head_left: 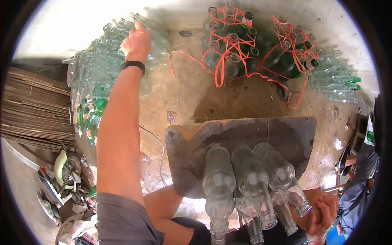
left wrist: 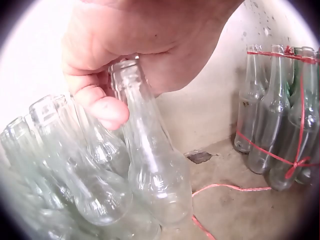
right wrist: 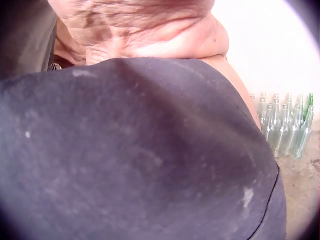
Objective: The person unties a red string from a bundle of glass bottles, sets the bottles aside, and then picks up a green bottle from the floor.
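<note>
At the back left, the left hand (head_left: 138,41) reaches to a group of clear bottles (head_left: 108,57). In the left wrist view, the fingers and thumb of this hand (left wrist: 150,45) pinch the neck of a clear bottle (left wrist: 160,175), which stands beside the others, slightly tilted. The right hand (head_left: 322,214) rests by the knee, fingers loosely curled, holding nothing visible. In the right wrist view, only the palm side of that hand (right wrist: 145,30) shows above dark cloth (right wrist: 150,150); its fingers are hidden. Several clear bottles (head_left: 218,169) lie on a dark board (head_left: 183,163), necks toward the body.
Bottle bundles tied with red string (head_left: 232,38) stand at the back wall, with loose string (head_left: 185,55) on the floor. More bottles (head_left: 339,83) stand at the right. Stacked cardboard (head_left: 36,110) and a small wheel (head_left: 71,169) are at the left. Another person's leg (head_left: 361,179) shows at the right.
</note>
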{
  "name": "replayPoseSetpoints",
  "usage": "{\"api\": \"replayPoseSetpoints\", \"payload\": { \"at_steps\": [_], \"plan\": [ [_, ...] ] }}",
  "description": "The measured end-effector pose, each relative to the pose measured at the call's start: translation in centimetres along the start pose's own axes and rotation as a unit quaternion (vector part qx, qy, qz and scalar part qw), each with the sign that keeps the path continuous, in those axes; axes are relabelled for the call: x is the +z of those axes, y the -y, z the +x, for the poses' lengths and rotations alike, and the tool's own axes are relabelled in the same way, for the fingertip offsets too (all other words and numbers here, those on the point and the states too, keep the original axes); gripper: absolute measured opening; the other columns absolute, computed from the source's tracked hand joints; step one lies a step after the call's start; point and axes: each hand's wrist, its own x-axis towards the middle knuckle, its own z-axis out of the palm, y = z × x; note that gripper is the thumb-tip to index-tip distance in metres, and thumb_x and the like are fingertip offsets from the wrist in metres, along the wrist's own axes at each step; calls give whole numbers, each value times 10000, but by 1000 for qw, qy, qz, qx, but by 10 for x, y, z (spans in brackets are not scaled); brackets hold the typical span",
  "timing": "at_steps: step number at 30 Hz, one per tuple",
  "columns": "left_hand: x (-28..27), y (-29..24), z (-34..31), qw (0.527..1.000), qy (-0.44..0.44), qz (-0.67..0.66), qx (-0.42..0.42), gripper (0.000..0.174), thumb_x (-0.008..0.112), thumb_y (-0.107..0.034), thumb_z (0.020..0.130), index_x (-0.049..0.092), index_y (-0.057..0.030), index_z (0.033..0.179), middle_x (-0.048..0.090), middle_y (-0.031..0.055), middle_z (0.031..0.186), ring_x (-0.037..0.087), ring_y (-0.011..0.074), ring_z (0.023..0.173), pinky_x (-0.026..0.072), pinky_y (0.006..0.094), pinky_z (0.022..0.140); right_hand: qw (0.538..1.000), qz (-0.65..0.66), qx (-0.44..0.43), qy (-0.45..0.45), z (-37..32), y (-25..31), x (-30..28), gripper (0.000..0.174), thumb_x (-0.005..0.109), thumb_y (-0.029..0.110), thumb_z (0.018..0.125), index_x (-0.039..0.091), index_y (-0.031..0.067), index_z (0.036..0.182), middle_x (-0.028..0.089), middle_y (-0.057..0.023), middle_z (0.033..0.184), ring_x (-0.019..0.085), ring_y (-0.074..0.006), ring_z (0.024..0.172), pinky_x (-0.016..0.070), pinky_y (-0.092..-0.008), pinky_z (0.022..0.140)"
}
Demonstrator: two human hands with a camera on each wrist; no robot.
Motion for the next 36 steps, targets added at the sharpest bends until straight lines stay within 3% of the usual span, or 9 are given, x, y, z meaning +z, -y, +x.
{"api": "replayPoseSetpoints", "payload": {
  "at_steps": [1, 3, 4, 6, 12, 21, 24, 27, 36],
  "plan": [
    [3, 2, 0, 1000, 2, 1, 0, 432, 560, -469, 1096, 415, -137, 1331, 701, 228, 1310, 717, 487, 1148, 561, 625, 904, 1000, 0, 5, 3, 1, 1, -1, 280, 724, 203, 854, 617, -24, 978, 620, -202, 1033, 594, -416, 1010, 462, -524, 952],
    [5, 7, 4, 999, 19, 27, 19, 413, 538, -466, 1107, 418, -130, 1315, 771, 228, 1103, 743, 496, 1047, 564, 633, 850, 1000, 0, 9, 3, 2, 2, -2, 278, 727, 200, 855, 617, -24, 978, 620, -201, 1035, 593, -418, 1016, 461, -526, 960],
    [8, 9, 3, 999, 18, 27, 19, 413, 538, -466, 1107, 418, -130, 1315, 771, 228, 1103, 743, 496, 1047, 564, 633, 850, 1000, 1, 8, 6, 2, 2, -2, 281, 729, 204, 860, 617, -23, 981, 619, -201, 1035, 592, -417, 1016, 461, -526, 959],
    [12, 14, -5, 998, -41, 17, 47, 414, 532, -465, 1109, 433, -116, 1309, 785, 225, 967, 755, 500, 960, 571, 631, 808, 1000, 3, 8, 9, -1, 2, -3, 284, 731, 209, 865, 617, -22, 985, 618, -200, 1036, 592, -416, 1016, 460, -526, 958],
    [13, 20, -24, 994, -74, -13, 85, 396, 561, -460, 1098, 498, -102, 1254, 782, 235, 954, 760, 483, 931, 582, 609, 774, 1000, -18, 4, 7, -11, 1, -5, 286, 726, 220, 887, 615, -21, 994, 618, -196, 1043, 592, -419, 1020, 460, -532, 962],
    [3, 27, -61, 986, -105, -37, 125, 393, 618, -420, 1070, 543, -113, 1304, 779, 204, 888, 763, 445, 867, 586, 588, 743, 999, -29, 17, -1, -22, 12, -9, 277, 726, 199, 875, 624, -30, 992, 619, -201, 1056, 598, -424, 1034, 468, -519, 957],
    [-17, 31, -76, 984, -100, -24, 142, 363, 642, -394, 1052, 507, -88, 1193, 779, 190, 896, 772, 425, 855, 600, 565, 731, 1000, -9, 8, -13, -28, 11, -7, 267, 734, 170, 857, 626, -34, 990, 616, -202, 1050, 602, -420, 1026, 471, -514, 957],
    [-40, 41, -94, 981, -111, -41, 154, 383, 640, -409, 1060, 560, -122, 1301, 782, 193, 887, 759, 443, 860, 586, 570, 733, 999, 5, -30, -21, -39, 6, -5, 268, 747, 151, 840, 631, -36, 993, 627, -201, 1066, 609, -419, 1035, 475, -516, 959],
    [-144, 80, -174, 961, -182, -17, 209, 344, 690, -381, 1041, 623, -138, 1276, 726, 209, 738, 743, 437, 767, 581, 558, 693, 996, 8, -64, -65, -68, 20, -5, 294, 783, 40, 756, 675, -31, 1020, 670, -209, 1108, 633, -437, 1061, 508, -518, 965]
  ]
}}
